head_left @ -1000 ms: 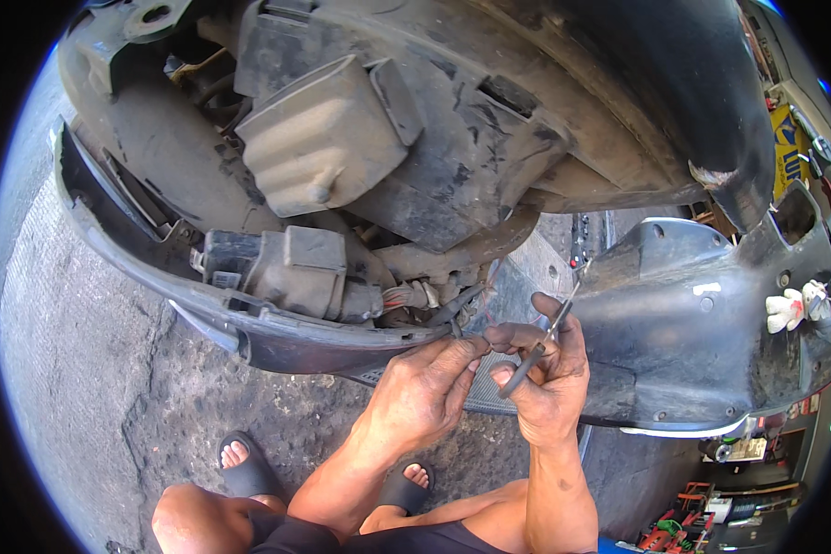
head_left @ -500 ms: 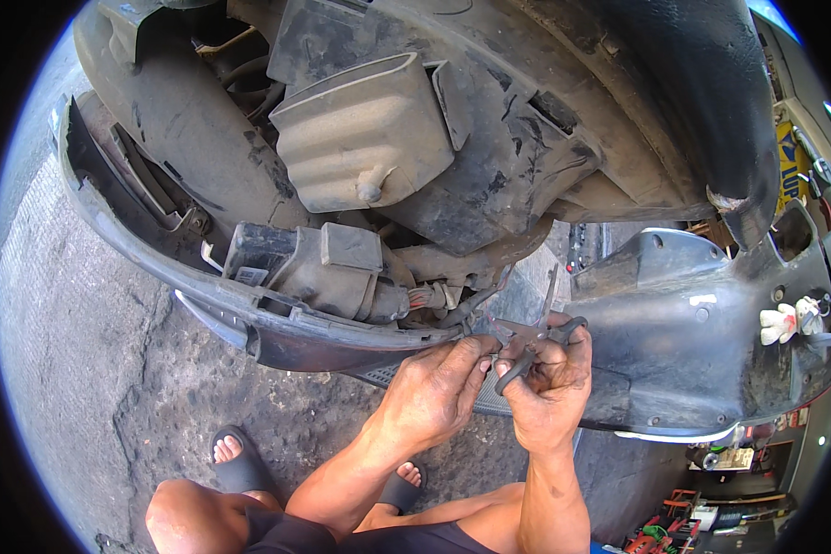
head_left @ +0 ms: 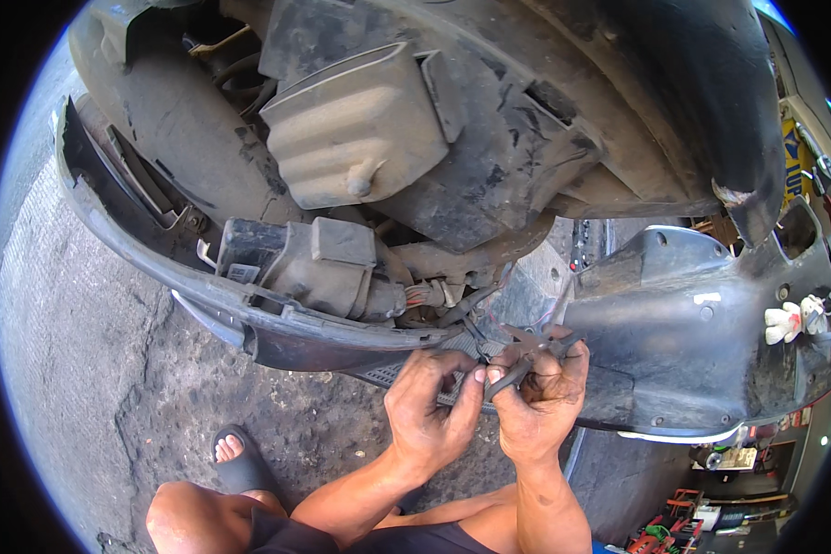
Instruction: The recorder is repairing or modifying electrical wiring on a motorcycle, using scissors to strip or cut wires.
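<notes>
My right hand (head_left: 542, 402) is closed around a pair of scissors (head_left: 528, 342) with dark loop handles, its thumb in the lower loop. Close beside it, my left hand (head_left: 432, 402) pinches with thumb and fingertips at the lower end of a thin dark wire (head_left: 475, 331). The pinched end is hidden by the fingers. The two thumbs nearly touch. Just above the hands, a wiring connector (head_left: 427, 295) with several coloured wires joins a dusty black housing (head_left: 328, 263) inside the curved body panel (head_left: 342, 340).
A large dusty plastic duct (head_left: 355, 134) and the dark underside of a vehicle fill the top. At right lies a black plastic fairing (head_left: 656, 314) with a small white plush figure (head_left: 785, 321) beside it. Tools (head_left: 679, 517) lie at lower right; rough pavement (head_left: 323, 415) is below.
The scissors have turned, and their upright blade no longer stands up above my right hand. My left hand has shifted slightly lower, its fingers bent back beside the right thumb.
</notes>
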Motion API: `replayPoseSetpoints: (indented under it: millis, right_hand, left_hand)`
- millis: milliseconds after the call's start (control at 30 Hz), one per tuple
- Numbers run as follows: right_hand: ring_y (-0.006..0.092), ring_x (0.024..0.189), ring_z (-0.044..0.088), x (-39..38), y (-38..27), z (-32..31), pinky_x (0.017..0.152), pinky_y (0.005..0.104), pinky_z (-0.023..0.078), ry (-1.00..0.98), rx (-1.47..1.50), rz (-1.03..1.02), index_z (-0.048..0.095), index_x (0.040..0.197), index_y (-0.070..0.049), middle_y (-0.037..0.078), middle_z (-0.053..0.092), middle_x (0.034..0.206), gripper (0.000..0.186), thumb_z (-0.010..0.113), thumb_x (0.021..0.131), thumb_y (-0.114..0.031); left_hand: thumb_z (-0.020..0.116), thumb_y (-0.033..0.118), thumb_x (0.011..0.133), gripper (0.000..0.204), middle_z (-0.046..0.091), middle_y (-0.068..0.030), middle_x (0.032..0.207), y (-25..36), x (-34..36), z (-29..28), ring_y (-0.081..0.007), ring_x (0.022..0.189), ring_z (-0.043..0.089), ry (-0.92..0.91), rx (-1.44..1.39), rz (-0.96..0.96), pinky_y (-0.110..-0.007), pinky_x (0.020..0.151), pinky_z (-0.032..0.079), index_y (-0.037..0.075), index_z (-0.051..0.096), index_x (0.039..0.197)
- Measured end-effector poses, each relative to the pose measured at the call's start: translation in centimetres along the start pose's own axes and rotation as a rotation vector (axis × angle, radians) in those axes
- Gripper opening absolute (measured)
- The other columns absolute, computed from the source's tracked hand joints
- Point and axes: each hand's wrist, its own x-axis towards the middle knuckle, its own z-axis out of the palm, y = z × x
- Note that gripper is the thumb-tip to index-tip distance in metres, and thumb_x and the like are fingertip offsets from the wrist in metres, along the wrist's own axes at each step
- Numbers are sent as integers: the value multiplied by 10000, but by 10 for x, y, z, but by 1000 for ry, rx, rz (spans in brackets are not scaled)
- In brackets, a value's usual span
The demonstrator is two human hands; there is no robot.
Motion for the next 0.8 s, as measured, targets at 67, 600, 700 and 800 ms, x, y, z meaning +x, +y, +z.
replayPoseSetpoints:
  millis: [67,600,700,800]
  right_hand:
    - [141,972,638,-2,2,-2,855,279,515,-17,-11,-4,380,1279,42,108,636,1085,624,766,788,49]
    - [247,1103,660,-1,-24,-16,933,348,520,-227,164,227,464,1298,26,213,682,1187,654,814,747,68]
    - [248,1096,663,1,-25,-21,950,364,515,-314,197,209,474,1311,10,216,668,1217,701,868,731,6]
    - [251,1083,668,1,-21,-27,950,381,516,-356,183,216,466,1332,-2,222,658,1242,748,898,721,-43]
  left_hand:
    - [708,71,906,212,691,-144,866,11,0,-6,-201,708,627,-193,-159,-416,-279,659,507,-52,675,1076]
    - [702,180,973,268,731,-76,918,4,3,-7,-95,832,627,-167,-549,-739,-244,725,510,-66,709,1080]
    - [698,180,975,264,716,-66,879,1,-1,-5,-76,789,603,-118,-576,-738,-233,680,489,-62,714,1079]
    - [712,121,941,192,674,-58,764,-1,-2,1,-63,602,539,-47,-692,-819,-219,513,429,-49,703,1030]
